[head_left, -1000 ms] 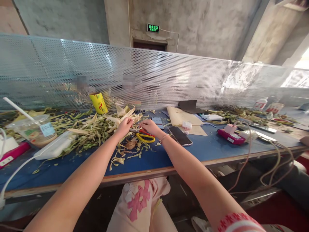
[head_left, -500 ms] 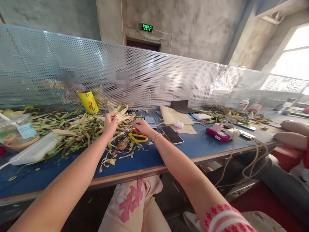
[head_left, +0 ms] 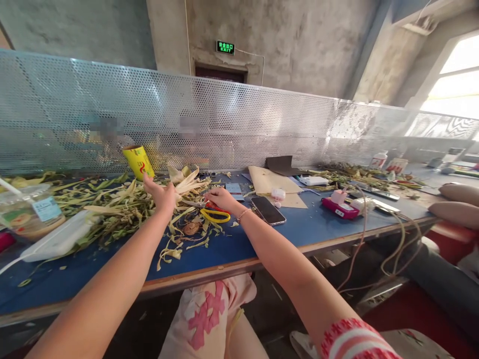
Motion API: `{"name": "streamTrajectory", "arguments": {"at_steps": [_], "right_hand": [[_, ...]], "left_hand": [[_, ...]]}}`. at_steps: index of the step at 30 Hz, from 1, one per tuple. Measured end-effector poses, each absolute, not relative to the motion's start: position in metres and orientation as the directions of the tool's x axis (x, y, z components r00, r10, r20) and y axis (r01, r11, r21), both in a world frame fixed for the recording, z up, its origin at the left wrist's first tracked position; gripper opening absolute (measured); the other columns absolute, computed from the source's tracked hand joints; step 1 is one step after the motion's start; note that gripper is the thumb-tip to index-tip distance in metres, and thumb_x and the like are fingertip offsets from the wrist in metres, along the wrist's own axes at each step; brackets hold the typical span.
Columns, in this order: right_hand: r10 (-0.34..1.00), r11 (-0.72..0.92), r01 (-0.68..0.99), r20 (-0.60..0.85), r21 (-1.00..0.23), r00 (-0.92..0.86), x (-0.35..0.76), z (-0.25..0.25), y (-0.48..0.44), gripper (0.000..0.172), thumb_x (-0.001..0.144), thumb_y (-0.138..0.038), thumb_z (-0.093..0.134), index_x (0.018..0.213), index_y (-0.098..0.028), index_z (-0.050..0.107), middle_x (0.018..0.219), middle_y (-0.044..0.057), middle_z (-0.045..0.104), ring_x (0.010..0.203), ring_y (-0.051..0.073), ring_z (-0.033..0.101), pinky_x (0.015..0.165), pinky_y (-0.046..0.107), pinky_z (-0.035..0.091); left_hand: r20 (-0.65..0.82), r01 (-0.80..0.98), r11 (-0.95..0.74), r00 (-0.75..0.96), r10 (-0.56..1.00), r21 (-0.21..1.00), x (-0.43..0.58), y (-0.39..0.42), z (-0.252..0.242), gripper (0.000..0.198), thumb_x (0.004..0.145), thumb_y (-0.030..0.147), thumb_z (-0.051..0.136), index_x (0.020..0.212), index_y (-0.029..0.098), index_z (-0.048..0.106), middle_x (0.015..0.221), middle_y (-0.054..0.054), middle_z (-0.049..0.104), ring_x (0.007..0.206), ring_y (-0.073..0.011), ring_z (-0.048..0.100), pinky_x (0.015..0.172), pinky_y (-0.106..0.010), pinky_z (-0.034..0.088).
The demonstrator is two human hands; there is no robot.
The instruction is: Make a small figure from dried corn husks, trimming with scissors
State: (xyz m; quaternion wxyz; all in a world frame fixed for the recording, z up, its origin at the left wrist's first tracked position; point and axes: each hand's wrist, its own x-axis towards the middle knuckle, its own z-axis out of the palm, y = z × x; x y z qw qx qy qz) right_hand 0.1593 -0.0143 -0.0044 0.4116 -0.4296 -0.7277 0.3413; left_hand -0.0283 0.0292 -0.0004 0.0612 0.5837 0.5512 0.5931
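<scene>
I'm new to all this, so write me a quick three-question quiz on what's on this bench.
1. Nearest the person's right hand is: A. the small white rounded case; B. the metal scissors with red and yellow handles; C. the green-lettered EXIT sign.
2. True or false: the rectangular black-screened phone lies farther right than the yellow cylinder with red markings.
3. Fill the gap: a heap of dry tan-and-green plant stalks lies between the clear plastic cup with a white straw and the person's ____ hand.

Key: 1. B. 2. True. 3. Left.
</scene>
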Motion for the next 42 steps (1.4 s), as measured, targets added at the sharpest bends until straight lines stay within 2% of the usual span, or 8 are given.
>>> {"name": "streamTrajectory", "arguments": {"at_steps": [4, 7, 12, 17, 21, 27, 33, 42], "right_hand": [[0.898, 0.416, 0.341, 0.323, -0.843, -0.298, 0.159, -0.007, -0.011, 0.029, 0.079, -0.036, 0.047, 0.063, -0.014, 0.056, 0.045, -0.005, 0.047, 0.042, 0.006, 0.042, 0.047, 0.018, 0.033], [0.898, 0.410, 0.315, 0.319, -0.856, -0.304, 0.159, -0.010, -0.009, 0.028, 0.078, -0.036, 0.048, 0.063, -0.014, 0.057, 0.045, -0.005, 0.047, 0.044, 0.006, 0.044, 0.048, 0.019, 0.035], [0.900, 0.412, 0.340, 0.320, -0.845, -0.298, 0.160, -0.008, -0.012, 0.029, 0.079, -0.037, 0.047, 0.063, -0.014, 0.058, 0.045, -0.005, 0.047, 0.041, 0.006, 0.041, 0.045, 0.019, 0.033], [0.910, 0.383, 0.329, 0.292, -0.863, -0.295, 0.158, -0.005, -0.015, 0.027, 0.080, -0.033, 0.047, 0.062, -0.015, 0.057, 0.045, -0.005, 0.046, 0.042, 0.006, 0.043, 0.045, 0.018, 0.032], [0.915, 0.364, 0.325, 0.270, -0.873, -0.299, 0.157, -0.003, -0.017, 0.027, 0.080, -0.032, 0.048, 0.061, -0.014, 0.057, 0.044, -0.005, 0.046, 0.040, 0.006, 0.041, 0.045, 0.019, 0.033], [0.916, 0.363, 0.354, 0.261, -0.862, -0.305, 0.158, -0.005, -0.016, 0.026, 0.079, -0.031, 0.048, 0.062, -0.015, 0.057, 0.044, -0.004, 0.047, 0.041, 0.006, 0.041, 0.046, 0.019, 0.034], [0.909, 0.388, 0.351, 0.292, -0.852, -0.297, 0.159, -0.007, -0.014, 0.027, 0.079, -0.033, 0.048, 0.061, -0.014, 0.057, 0.045, -0.005, 0.046, 0.043, 0.006, 0.042, 0.048, 0.019, 0.036], [0.920, 0.358, 0.361, 0.258, -0.861, -0.296, 0.159, -0.006, -0.015, 0.028, 0.079, -0.033, 0.049, 0.061, -0.014, 0.058, 0.047, -0.004, 0.048, 0.044, 0.007, 0.044, 0.049, 0.019, 0.038]], "left_hand": [[0.515, 0.562, -0.361, -0.138, 0.846, 0.744, -0.027, 0.032, -0.005, 0.026, 0.070, 0.021, 0.047, 0.095, 0.018, 0.055, 0.081, -0.006, 0.062, 0.073, -0.0197, 0.058, 0.065, -0.033, 0.048], [0.415, 0.686, -0.396, 0.148, 0.897, 0.611, -0.019, 0.027, -0.011, 0.016, 0.066, 0.023, 0.046, 0.074, 0.019, 0.059, 0.065, -0.003, 0.062, 0.062, -0.0176, 0.056, 0.060, -0.029, 0.044], [0.300, 0.693, -0.550, 0.461, 0.835, 0.466, -0.011, 0.021, -0.018, 0.021, 0.065, 0.027, 0.044, 0.074, 0.020, 0.062, 0.063, -0.002, 0.061, 0.062, -0.0178, 0.056, 0.060, -0.029, 0.042], [0.382, 0.751, -0.518, 0.374, 0.845, 0.409, -0.013, 0.019, -0.011, 0.024, 0.069, 0.025, 0.044, 0.079, 0.019, 0.064, 0.072, -0.005, 0.062, 0.068, -0.0195, 0.057, 0.066, -0.031, 0.043], [0.583, 0.902, -0.330, 0.115, 0.805, 0.278, -0.019, 0.014, -0.003, 0.027, 0.069, 0.019, 0.047, 0.087, 0.019, 0.067, 0.105, -0.013, 0.058, 0.101, -0.0286, 0.051, 0.087, -0.041, 0.038], [0.354, 0.972, -0.134, 0.059, 0.934, 0.191, -0.028, 0.020, -0.009, 0.031, 0.071, 0.026, 0.046, 0.094, 0.025, 0.067, 0.126, -0.012, 0.046, 0.120, -0.0354, 0.034, 0.096, -0.053, 0.026], [0.382, 0.974, -0.127, 0.047, 0.923, 0.186, -0.026, 0.020, -0.009, 0.036, 0.073, 0.028, 0.044, 0.103, 0.019, 0.061, 0.119, -0.016, 0.050, 0.115, -0.0362, 0.038, 0.091, -0.053, 0.032], [0.830, 0.885, -0.343, -0.081, 0.551, 0.314, -0.023, 0.013, 0.003, 0.054, 0.070, 0.021, 0.053, 0.123, 0.012, 0.045, 0.122, -0.018, 0.045, 0.117, -0.0323, 0.039, 0.097, -0.047, 0.032]]}}
